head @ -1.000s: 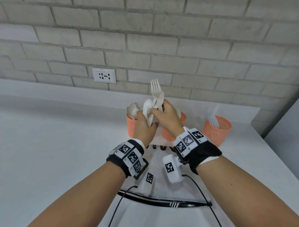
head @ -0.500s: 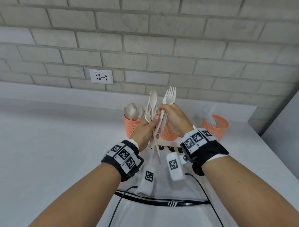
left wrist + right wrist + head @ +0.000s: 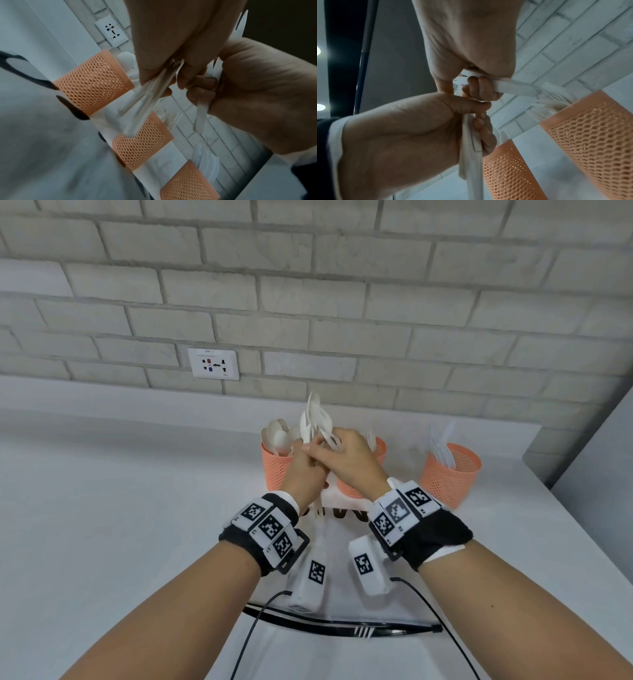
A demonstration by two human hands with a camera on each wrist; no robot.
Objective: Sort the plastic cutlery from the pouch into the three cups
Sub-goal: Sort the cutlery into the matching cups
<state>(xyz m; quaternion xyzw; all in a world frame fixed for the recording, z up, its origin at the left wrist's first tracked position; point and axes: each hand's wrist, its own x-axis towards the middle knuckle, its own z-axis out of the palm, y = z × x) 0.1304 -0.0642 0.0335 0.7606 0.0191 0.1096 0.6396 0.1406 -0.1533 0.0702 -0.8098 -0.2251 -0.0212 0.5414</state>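
Both hands meet above the three orange mesh cups. My left hand (image 3: 305,470) grips a bundle of white plastic cutlery (image 3: 317,419) by the handles (image 3: 150,92), spoon heads pointing up. My right hand (image 3: 342,457) curls round a white fork (image 3: 202,108) at the bundle's right side, its handle (image 3: 515,86) sticking out of the fist. The left cup (image 3: 277,470) holds spoons. The middle cup (image 3: 349,489) is mostly hidden behind the hands. The right cup (image 3: 450,477) holds pale cutlery. The clear pouch (image 3: 342,583) lies on the table under my wrists.
The cups stand in a row near the white table's back ledge (image 3: 137,419), below a brick wall with a socket (image 3: 213,363). The pouch's black zipper edge (image 3: 342,630) faces me. Sensor cables hang from both wrists. A grey panel (image 3: 596,474) borders the table on the right.
Half a second ago the spoons and forks stood apart, one group in each hand. Now both hands have come down and together, and the right hand is closed tight against the bundle.
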